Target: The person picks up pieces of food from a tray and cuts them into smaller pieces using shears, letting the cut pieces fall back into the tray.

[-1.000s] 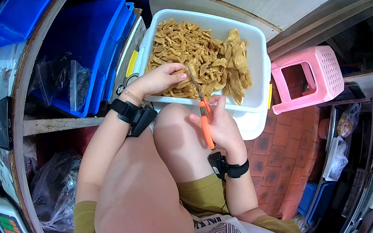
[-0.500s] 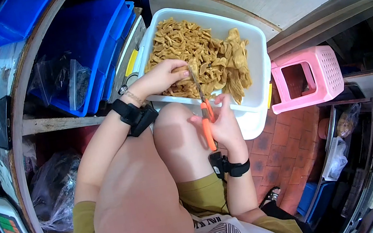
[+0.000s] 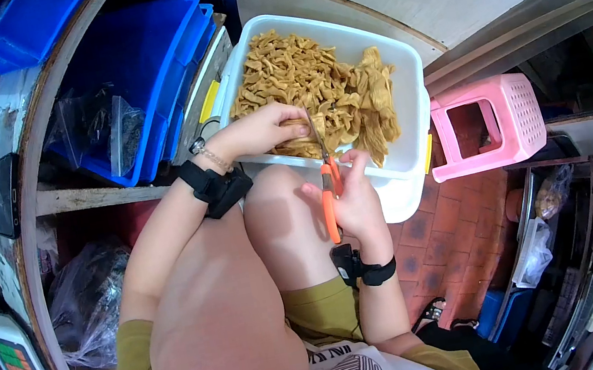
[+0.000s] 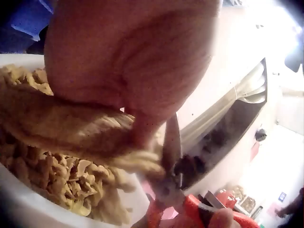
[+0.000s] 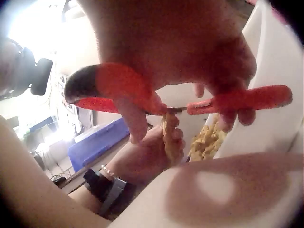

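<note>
A white tub [image 3: 408,56] holds a heap of small tan strips [image 3: 283,58] and, at its right side, longer uncut-looking pieces [image 3: 375,93]. Over the tub's near left part, my left hand [image 3: 264,129] pinches a long tan piece [image 4: 66,128], seen close up in the left wrist view. My right hand [image 3: 358,198] holds orange-handled scissors [image 3: 329,203], fingers and thumb through the handles. The scissors' blades reach up beside the left fingertips, at the end of the held piece. In the right wrist view the handles [image 5: 123,85] are spread apart.
A pink stool [image 3: 521,118] stands right of the tub over the red tiled floor [image 3: 431,237]. Stacked blue bins [image 3: 160,74] are at the left, a phone [image 3: 2,196] beyond them. Shelves with bags are at the right. Another person's sandalled foot [image 3: 431,311] shows low on the floor.
My left hand has shifted slightly right and down with its piece, and the scissors have moved slightly down. Another person's feet have come into view on the floor.
</note>
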`<control>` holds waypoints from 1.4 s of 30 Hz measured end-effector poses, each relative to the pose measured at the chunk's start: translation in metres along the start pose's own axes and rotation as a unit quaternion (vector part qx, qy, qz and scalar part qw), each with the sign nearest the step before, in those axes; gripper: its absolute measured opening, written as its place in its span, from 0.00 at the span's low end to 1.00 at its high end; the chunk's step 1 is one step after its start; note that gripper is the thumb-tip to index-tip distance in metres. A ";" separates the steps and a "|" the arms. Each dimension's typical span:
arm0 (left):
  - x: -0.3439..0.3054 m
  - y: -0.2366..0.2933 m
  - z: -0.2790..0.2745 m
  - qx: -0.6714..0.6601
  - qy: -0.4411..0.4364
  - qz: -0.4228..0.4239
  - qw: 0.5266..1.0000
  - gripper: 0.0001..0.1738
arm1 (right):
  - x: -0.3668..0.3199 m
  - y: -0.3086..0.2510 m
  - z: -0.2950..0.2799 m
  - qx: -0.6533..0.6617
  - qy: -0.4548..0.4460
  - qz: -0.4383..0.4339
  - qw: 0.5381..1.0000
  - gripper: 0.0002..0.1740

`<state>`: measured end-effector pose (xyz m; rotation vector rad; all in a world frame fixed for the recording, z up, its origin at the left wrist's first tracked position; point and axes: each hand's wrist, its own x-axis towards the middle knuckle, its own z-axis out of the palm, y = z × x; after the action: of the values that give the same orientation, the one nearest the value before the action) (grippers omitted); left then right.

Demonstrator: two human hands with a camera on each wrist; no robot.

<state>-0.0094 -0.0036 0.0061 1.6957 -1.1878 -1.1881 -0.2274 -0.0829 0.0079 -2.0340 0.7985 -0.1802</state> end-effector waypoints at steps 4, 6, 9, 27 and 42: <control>0.000 -0.001 0.004 0.002 -0.004 0.015 1.000 0.16 | 0.000 0.001 0.003 0.026 -0.012 0.007 1.000 0.48; -0.001 0.001 0.004 -0.008 0.006 0.025 1.000 0.16 | 0.001 0.000 0.003 0.035 -0.027 0.042 0.998 0.47; -0.002 0.006 0.001 -0.007 0.008 -0.005 1.000 0.16 | 0.003 0.001 0.004 0.056 -0.007 0.037 0.998 0.44; -0.004 0.006 0.001 0.115 0.162 0.020 0.980 0.16 | 0.000 -0.005 -0.001 0.036 0.011 0.057 0.998 0.40; -0.001 -0.004 0.006 0.020 0.136 0.006 0.991 0.16 | 0.003 0.000 0.003 0.042 0.033 0.065 0.996 0.38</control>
<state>-0.0144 -0.0015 0.0012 1.8105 -1.0581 -0.8962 -0.2243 -0.0826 0.0056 -1.8991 0.9468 -0.2035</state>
